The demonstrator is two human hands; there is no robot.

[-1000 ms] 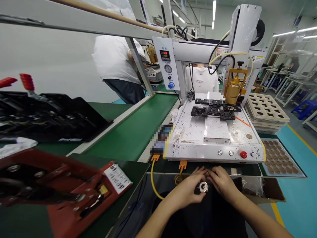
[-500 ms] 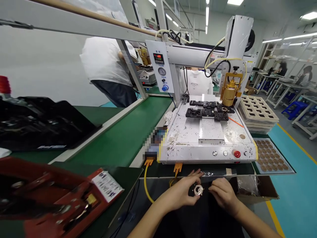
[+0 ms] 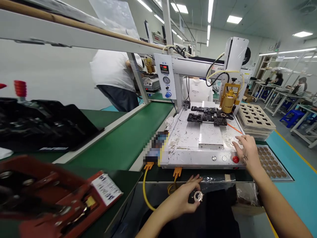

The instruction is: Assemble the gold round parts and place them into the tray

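Observation:
My left hand (image 3: 189, 198), over the dark area in front of the bench, grips a small round metal part that looks like a watch case (image 3: 198, 196) between thumb and fingers. My right hand (image 3: 246, 150) is over the front right corner of the white dispensing machine (image 3: 183, 157), thumb and fingers apart. Its fingertips are close to a small round disc (image 3: 239, 142) on the machine's base, partly covered by them; whether they touch it I cannot tell. Black fixtures (image 3: 208, 116) lie across the machine's bed, below a gold cylinder (image 3: 228, 103).
A sheet of brown discs (image 3: 271, 162) lies right of the machine, below stacked cream trays (image 3: 257, 120). A red press (image 3: 64, 205) stands at lower left, a green conveyor (image 3: 123, 132) behind it. The red button (image 3: 235, 159) is under my right hand. Co-workers are farther back.
My right hand has moved from beside the metal part up and right onto the machine's corner, its fingers spreading. My left hand still holds the part. The camera view has tilted upward.

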